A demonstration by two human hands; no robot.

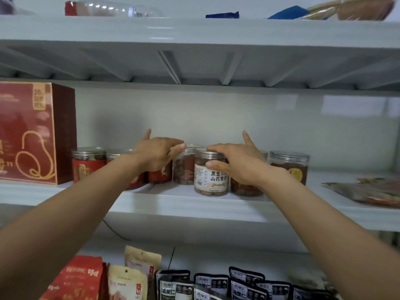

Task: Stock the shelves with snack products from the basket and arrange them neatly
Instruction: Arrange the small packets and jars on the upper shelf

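"Fingers (218, 148) of my right hand (240, 163) lie curled over the lid of the white-labelled jar (211, 178), thumb against its side."

"And the other?"

"My left hand (159, 155) cups the top of a red-labelled jar (160, 176), fingertips touching the brown jar (186, 167) beside it."

"Where do they stand?"

"Upright on the middle shelf (194, 204), the white-labelled one just forward of the row. A red box (32, 133) stands far left, snack pouches (216, 284) on the shelf below."

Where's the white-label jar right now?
Head view, centre of the middle shelf: the white-label jar sits near the front, gripped by the right hand, just right of a brown-snack jar.
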